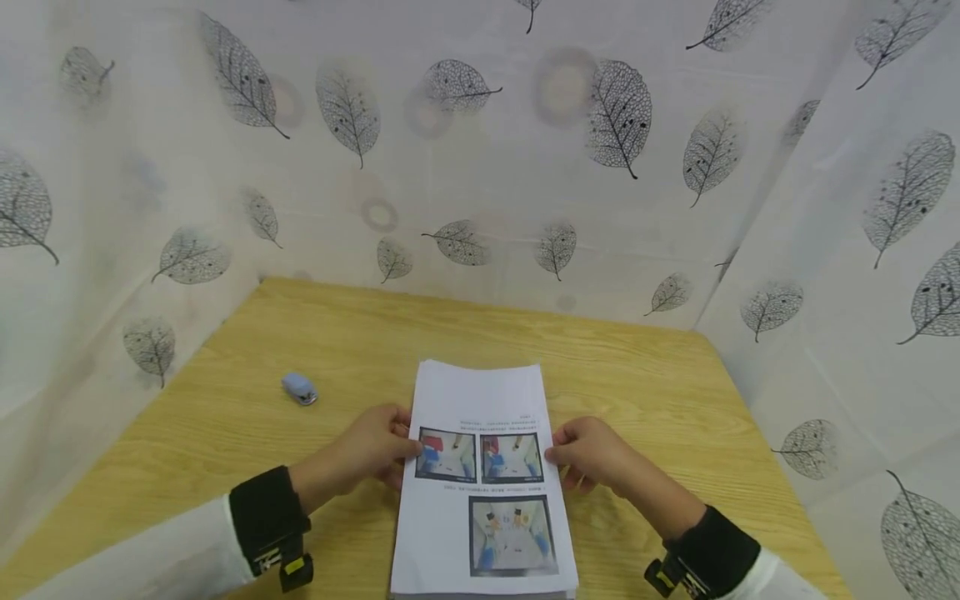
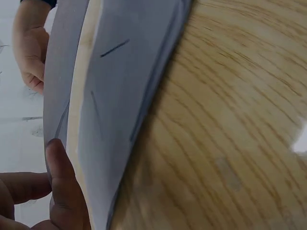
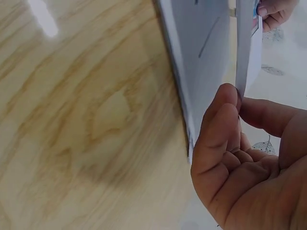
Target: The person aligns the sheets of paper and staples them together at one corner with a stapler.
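Observation:
A sheaf of white paper (image 1: 480,392) with printed text and three colour pictures lies face up between both hands in the head view. My left hand (image 1: 375,450) pinches its left edge, thumb on top and fingers beneath. On the opposite edge my right hand (image 1: 596,454) pinches the sheaf between thumb and fingers. In the wrist views the held sheaf is raised, and a gap shows between it and a white paper pile (image 2: 124,67) underneath. Dark marks run across the side of that pile (image 3: 206,62). The sheaf hides the pile's top from above.
A small light-blue stapler-like object (image 1: 300,388) lies on the wooden table (image 1: 637,367), left of and beyond the left hand. White leaf-patterned curtains (image 1: 480,167) stand along the table's back and sides. Both wrists wear black bands with cameras.

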Tool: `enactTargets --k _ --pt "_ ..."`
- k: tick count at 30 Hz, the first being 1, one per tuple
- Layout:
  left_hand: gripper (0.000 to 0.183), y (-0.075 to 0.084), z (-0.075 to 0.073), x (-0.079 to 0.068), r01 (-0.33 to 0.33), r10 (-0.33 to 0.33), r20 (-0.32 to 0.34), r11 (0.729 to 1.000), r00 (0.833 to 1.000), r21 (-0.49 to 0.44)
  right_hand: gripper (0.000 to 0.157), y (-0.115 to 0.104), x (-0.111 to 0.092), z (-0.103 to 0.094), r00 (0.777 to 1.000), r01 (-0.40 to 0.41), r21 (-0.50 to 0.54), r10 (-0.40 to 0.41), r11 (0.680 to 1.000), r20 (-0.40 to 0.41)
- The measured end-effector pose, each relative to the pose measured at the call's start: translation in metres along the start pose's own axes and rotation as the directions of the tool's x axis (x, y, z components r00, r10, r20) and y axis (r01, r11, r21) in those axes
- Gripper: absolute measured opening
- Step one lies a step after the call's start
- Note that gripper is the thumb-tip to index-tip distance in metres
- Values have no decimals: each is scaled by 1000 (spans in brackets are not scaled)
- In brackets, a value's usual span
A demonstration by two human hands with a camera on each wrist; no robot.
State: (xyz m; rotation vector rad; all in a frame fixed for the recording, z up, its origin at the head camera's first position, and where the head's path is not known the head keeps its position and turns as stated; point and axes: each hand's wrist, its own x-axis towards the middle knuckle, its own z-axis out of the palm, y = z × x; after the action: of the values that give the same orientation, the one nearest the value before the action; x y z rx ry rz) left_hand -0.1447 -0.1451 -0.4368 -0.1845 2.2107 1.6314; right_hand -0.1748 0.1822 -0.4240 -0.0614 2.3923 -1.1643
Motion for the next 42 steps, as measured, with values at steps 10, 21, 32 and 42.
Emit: enactTargets --k 10,21,32,42 --pt "30 -11 10 5 -18 16 16 994 1000 110 16 13 6 11 999 -34 -165 31 986 -24" --pt "27 -9 16 3 -6 10 -18 977 1000 213 22 14 6 15 999 8 -247 -18 969 -41" --pt "44 -8 11 -2 24 -16 -37 975 999 220 20 13 4 11 998 -17 -263 1 965 -62" --pt "60 -8 -4 -5 75 -68 -60 990 996 116 18 9 -1 0 993 -46 -51 40 998 -115"
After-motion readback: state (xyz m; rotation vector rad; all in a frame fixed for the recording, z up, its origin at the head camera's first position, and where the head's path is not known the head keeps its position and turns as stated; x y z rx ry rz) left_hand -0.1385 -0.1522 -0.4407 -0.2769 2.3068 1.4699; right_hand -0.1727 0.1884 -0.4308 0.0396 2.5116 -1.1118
